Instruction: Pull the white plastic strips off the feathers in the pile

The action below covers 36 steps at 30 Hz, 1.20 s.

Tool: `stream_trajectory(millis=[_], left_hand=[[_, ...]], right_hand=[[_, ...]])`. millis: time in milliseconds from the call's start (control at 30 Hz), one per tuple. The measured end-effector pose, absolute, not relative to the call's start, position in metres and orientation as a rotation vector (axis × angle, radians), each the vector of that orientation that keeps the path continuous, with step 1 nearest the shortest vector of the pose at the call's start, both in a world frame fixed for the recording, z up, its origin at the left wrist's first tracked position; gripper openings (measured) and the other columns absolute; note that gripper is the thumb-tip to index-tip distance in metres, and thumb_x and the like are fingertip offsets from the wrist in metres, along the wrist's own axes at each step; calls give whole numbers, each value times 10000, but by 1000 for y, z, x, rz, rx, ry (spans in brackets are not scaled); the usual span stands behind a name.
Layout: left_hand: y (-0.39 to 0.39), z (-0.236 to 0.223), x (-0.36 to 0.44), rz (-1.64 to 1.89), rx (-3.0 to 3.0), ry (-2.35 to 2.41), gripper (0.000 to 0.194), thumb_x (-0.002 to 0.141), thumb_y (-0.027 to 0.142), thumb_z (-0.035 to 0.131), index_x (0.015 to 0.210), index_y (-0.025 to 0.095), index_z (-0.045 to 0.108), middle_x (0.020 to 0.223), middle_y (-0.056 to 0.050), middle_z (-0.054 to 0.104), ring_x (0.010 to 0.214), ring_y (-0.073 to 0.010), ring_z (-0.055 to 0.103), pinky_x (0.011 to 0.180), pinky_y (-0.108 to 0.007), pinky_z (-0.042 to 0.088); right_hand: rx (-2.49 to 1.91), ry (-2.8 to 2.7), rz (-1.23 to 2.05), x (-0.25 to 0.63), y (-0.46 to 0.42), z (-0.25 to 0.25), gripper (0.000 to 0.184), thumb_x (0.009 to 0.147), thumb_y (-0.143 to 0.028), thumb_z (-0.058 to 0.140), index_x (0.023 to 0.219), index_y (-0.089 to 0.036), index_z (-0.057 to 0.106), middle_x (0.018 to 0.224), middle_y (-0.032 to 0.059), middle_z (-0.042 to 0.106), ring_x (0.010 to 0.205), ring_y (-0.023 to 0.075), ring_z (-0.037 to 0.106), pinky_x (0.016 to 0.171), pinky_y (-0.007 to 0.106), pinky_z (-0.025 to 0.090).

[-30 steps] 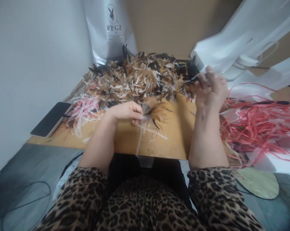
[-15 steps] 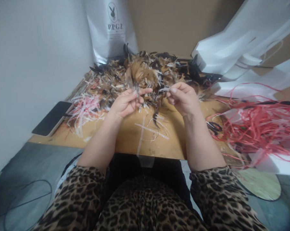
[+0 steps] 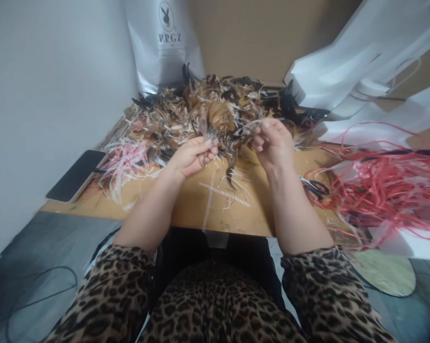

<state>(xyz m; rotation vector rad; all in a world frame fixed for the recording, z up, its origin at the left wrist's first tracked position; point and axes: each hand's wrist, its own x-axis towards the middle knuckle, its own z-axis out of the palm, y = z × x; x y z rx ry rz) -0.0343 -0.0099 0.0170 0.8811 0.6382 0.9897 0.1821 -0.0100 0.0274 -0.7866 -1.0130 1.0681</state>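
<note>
My left hand (image 3: 195, 156) is closed in a pinch around the lower ends of a bunch of brown feathers (image 3: 221, 115), which fans out above the fingertips. My right hand (image 3: 276, 142), to its right, has thumb and forefinger pressed together on a thin whitish strip (image 3: 253, 123) pointing toward the left hand. Blur hides whether the strip touches the bunch. Behind both hands lies a heap of loose brown, black and white feathers (image 3: 172, 112). Below them, thin clear strips (image 3: 232, 196) and a dark feather (image 3: 230, 177) rest on the wooden table (image 3: 186, 209).
A phone (image 3: 76, 175) lies at the left table edge, beside a tangle of pink and white strips (image 3: 125, 162). Scissors (image 3: 316, 188) are right of my right forearm, near a pile of red strips (image 3: 389, 190). A white printed bag (image 3: 168, 62) stands behind.
The feather bunch has tilted to the right, and my left forefinger has curled in from pointing out. My right hand has risen slightly with the strip.
</note>
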Motion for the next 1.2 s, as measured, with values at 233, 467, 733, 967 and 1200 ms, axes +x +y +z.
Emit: stream_trajectory(millis=[233,467,733,967,1200], left_hand=[[-4,29,-41,1117,779,740,106,857,94,611,753,93,632,590,15,624,470,0,579,503,-53,468],[-2,32,-45,1117,803,803,97,849,100,624,754,91,641,579,8,636,452,-9,577,485,-62,462],[-3,23,-43,1143,1123,924,197,739,250,765,712,100,640,665,-34,700,524,-66,635,493,-123,486],[-7,28,-40,1476,1131,836,221,750,320,753,708,138,633,829,-28,739,556,-32,613,482,-113,442],[-21,33,-34,1158,1000,716,136,776,229,726,795,106,670,1089,-103,726,620,-46,652,517,-128,477]], right_hand=[[-699,-534,825,233,9,32,204,834,-268,652,670,-229,537,646,-46,601,527,64,529,406,188,387],[-465,-108,487,258,-10,67,347,947,-161,416,631,-190,556,726,-15,638,701,66,689,654,187,557],[-464,-328,740,252,-9,61,272,927,-189,491,683,-184,611,775,3,679,721,69,675,591,168,528],[-723,-840,873,216,-12,48,305,652,-409,796,728,-239,554,781,-22,684,611,108,582,452,220,408],[-799,-1283,1045,172,-30,39,343,686,-481,786,717,-213,573,619,-29,575,462,65,447,422,222,340]])
